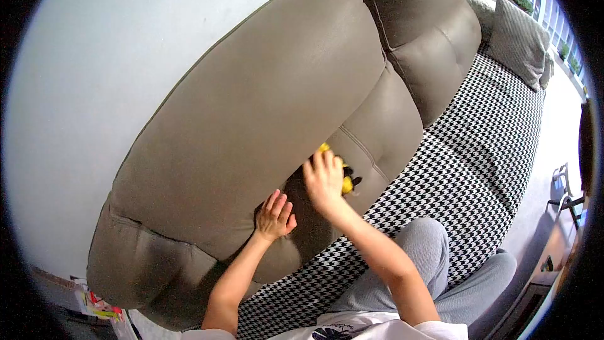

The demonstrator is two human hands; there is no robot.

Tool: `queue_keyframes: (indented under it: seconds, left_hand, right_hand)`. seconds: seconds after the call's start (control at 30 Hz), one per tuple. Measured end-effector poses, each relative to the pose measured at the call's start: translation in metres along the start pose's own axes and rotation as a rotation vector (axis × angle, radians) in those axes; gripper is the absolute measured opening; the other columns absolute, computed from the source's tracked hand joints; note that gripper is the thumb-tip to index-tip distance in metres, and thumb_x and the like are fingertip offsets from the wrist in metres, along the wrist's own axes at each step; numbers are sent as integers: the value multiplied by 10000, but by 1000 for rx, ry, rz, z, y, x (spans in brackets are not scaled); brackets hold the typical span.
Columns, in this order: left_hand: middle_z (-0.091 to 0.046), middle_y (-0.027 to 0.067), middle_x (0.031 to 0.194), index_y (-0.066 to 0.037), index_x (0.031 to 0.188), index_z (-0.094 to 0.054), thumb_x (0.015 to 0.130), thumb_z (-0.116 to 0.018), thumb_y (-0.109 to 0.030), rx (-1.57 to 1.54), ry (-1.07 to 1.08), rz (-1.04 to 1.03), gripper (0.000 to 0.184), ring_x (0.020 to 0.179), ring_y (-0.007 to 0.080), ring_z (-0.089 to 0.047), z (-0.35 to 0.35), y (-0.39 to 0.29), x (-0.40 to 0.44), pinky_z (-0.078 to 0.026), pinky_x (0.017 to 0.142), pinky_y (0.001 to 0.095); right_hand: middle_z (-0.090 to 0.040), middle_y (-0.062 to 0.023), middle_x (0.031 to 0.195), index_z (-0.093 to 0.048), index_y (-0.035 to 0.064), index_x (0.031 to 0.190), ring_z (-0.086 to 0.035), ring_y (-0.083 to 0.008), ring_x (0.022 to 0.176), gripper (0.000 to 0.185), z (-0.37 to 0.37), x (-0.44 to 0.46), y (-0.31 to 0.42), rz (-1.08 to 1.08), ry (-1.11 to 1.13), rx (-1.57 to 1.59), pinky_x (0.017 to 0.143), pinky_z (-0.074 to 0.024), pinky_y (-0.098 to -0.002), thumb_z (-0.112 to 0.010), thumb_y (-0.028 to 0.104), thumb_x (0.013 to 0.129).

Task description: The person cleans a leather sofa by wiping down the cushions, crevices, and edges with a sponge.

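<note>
Right hand [324, 179]: from my remote post I see it laid over the yellow-and-black object [348, 184], its outline slightly blurred.
Right grip: fingers bunched and reaching forward — whether they hold the object or merely cover it, I cannot tell.
Yellow-and-black object: where the large upper cushion [251, 101] of the sofa [157, 255] meets the tufted lower cushion [377, 132]; partly hidden by the right hand, with a small yellow patch showing at the fingertips and a larger yellow and black portion just beside the hand, on the side away from the left hand [275, 216].
Left hand: near the line where the same two cushions meet, apart from the right hand, its back turned toward my view.
Left grip: wide — fingers almost straight, set against the upholstery.
Houndstooth cover [472, 126]: black and white, stretched alongside the tufted lower cushion; grey trousers [426, 245] overlap its near part.
Pillow [517, 41]: grey and ribbed, standing tilted at the cover's far end.
Wall [113, 69]: pale, behind the sofa.
</note>
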State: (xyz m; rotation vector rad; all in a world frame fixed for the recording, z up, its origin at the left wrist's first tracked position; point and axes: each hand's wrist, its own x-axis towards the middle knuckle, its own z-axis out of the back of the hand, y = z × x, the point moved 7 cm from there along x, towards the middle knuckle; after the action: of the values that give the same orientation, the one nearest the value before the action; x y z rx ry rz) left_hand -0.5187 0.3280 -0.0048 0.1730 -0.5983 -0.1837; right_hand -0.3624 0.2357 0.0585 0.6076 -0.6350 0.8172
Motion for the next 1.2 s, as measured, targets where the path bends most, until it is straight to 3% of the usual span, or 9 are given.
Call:
queue_keyframes:
  seconds: [0.2, 0.27, 0.43, 0.57, 0.83, 0.97, 1.07, 1.17, 1.2]
  left_hand:
    - [-153, 55, 1644, -167, 1603, -145, 862, -632, -260, 2, 50, 5, 891, 1518, 334, -171, -14, 6, -19, -290, 1204, 471]
    - [-138, 41, 1656, -196, 1608, -142, 854, -631, -268, 28, 49, -23, 901, 1527, 322, -156, -10, 1, -15, -285, 1205, 466]
    - [-127, 20, 1671, -331, 1598, -181, 866, -596, -274, -17, 28, -76, 843, 1534, 300, -151, -18, -1, -14, -289, 1197, 452]
    - [-131, 19, 1672, -376, 1587, -206, 882, -577, -288, -46, -31, -77, 801, 1533, 299, -159, -22, -1, -16, -303, 1184, 442]
    - [-131, 24, 1673, -372, 1592, -178, 928, -603, -323, -45, -184, -115, 789, 1531, 306, -164, -20, -11, -16, -282, 1197, 430]
    - [-277, 107, 1606, -228, 1500, -342, 897, -616, -208, -44, -247, -230, 663, 1439, 351, -365, 25, -43, -11, -375, 1146, 463]
    - [-507, 119, 1411, -152, 1386, -420, 857, -627, -131, -404, -355, -15, 568, 1270, 352, -541, 86, -47, -2, -438, 1089, 487]
    - [-569, 97, 1325, -146, 1312, -502, 864, -622, -182, -241, -209, 161, 466, 1253, 301, -538, 86, -44, -58, -475, 1019, 453]
    - [-580, 87, 1304, -130, 1256, -543, 875, -613, -196, -181, -341, 185, 393, 1216, 277, -545, 113, -46, -57, -485, 975, 440]
  right_hand:
    - [-627, -53, 998, -693, 127, 1027, -578, -251, 970, 289, 34, -11, 3, 390, 102, 513, 768, -527, -361, -667, 121, 740]
    - [-634, -71, 930, -679, 107, 962, -598, -290, 858, 237, 46, 12, -44, 269, 20, 449, 703, -543, -411, -668, 63, 730]
    - [-632, -109, 1107, -682, 110, 1044, -581, -319, 983, 293, 76, 77, -188, -133, -213, -104, 821, -536, -422, -700, 51, 758]
    - [-644, -92, 1147, -692, 100, 1072, -565, -314, 1011, 288, 28, 94, -224, -239, -246, -110, 856, -521, -400, -697, 55, 787]
    - [-647, -129, 963, -657, 39, 972, -571, -338, 975, 317, 19, 31, -88, -69, -17, 86, 837, -496, -447, -743, 9, 668]
    - [-661, -100, 899, -672, 62, 942, -590, -307, 896, 304, 26, -1, 5, 52, 20, 295, 772, -502, -427, -752, 33, 650]
    - [-643, -72, 832, -678, 84, 891, -574, -300, 798, 247, 15, -31, 74, 119, 71, 498, 705, -501, -410, -708, 65, 646]
    - [-645, -52, 832, -701, 111, 918, -584, -262, 796, 268, 16, -50, 144, 187, 53, 614, 691, -501, -373, -693, 103, 650]
    - [-664, -35, 904, -713, 126, 957, -589, -238, 838, 279, 15, -54, 168, 277, 169, 638, 707, -496, -361, -679, 130, 680]
